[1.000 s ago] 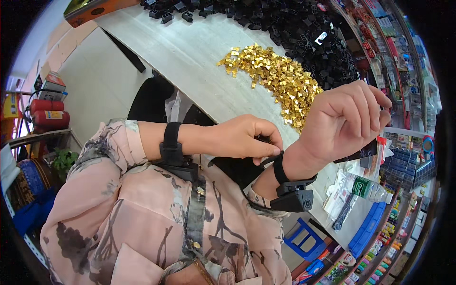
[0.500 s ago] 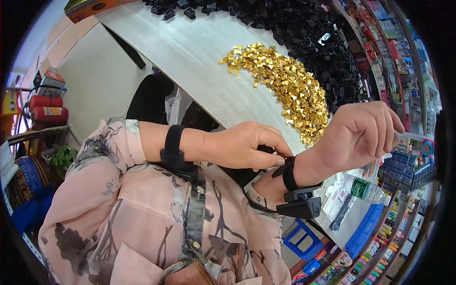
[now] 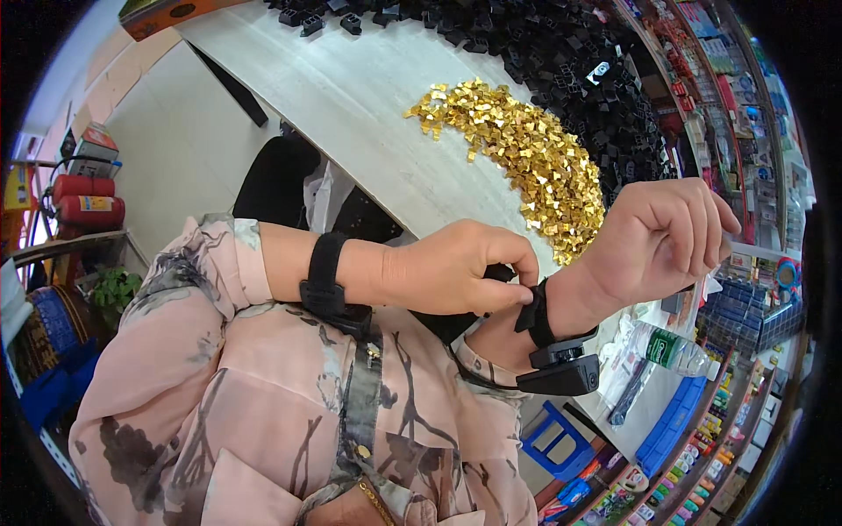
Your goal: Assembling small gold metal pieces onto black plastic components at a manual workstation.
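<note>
My left hand reaches across to my right wrist, thumb and index finger pinched on the loose end of a black wrist strap. The strap goes round my right wrist and carries a small black camera-like device. My right hand is raised with its fingers curled loosely toward the palm, and nothing shows in it. A similar black strap with a device below it circles my left wrist. Beyond my hands, a heap of small gold metal pieces lies on the pale table.
Many black plastic parts are piled behind the gold heap. To the right are a plastic bottle, a blue tray and shelves of small goods. A blue stool stands below; red fire extinguishers are at left.
My left fingers have shifted slightly with the strap end, which now shows beside the fingertips. My right hand has moved slightly left and up; its device has turned a little.
</note>
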The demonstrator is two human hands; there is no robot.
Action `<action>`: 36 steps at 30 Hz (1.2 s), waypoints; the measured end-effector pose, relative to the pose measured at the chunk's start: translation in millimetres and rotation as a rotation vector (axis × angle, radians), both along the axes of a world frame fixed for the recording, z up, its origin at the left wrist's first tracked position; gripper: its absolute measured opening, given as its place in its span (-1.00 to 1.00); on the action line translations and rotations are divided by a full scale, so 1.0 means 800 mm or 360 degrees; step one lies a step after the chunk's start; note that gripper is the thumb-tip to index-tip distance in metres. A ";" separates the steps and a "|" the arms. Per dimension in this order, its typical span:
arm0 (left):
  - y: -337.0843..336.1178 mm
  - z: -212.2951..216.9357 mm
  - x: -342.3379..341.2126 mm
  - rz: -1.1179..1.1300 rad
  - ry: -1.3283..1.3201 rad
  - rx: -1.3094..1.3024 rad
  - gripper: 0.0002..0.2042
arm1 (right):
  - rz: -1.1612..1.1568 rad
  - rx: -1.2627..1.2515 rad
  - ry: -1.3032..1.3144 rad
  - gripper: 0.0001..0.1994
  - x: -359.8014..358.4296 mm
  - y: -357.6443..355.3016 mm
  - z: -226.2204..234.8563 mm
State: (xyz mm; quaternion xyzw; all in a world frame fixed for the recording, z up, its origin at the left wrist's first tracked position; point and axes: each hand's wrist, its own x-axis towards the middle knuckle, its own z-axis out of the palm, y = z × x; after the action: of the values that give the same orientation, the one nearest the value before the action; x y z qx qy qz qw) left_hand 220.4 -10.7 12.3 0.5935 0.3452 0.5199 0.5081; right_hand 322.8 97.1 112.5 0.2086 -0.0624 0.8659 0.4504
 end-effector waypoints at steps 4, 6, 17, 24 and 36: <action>0.000 0.008 -0.002 -0.0066 -0.0131 -0.0274 -0.83 | -0.0018 0.0020 -0.0024 -0.91 -0.001 0.002 0.000; 0.000 0.012 -0.003 -0.0103 -0.0190 -0.0396 -0.82 | -0.0036 0.0022 -0.0074 -0.92 -0.003 0.003 -0.002; 0.017 -0.013 -0.013 -0.0159 -0.0034 -0.0222 -0.79 | -0.0501 0.0334 -0.0709 -0.89 -0.028 0.018 -0.026; 0.018 0.000 -0.020 -0.0178 0.0174 -0.0398 -0.75 | -0.1550 0.1233 -0.1904 -0.86 -0.060 -0.020 -0.048; 0.024 -0.002 -0.025 -0.0198 0.0266 -0.0378 -0.79 | -0.1505 0.1755 -0.2148 -0.85 -0.060 -0.001 -0.077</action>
State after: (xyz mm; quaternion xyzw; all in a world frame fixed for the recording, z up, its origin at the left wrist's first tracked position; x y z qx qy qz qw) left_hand 200.6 8.2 11.0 0.5907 0.4079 0.3918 0.5755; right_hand 274.6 96.5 50.8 -0.1944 -0.7769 0.3841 0.4595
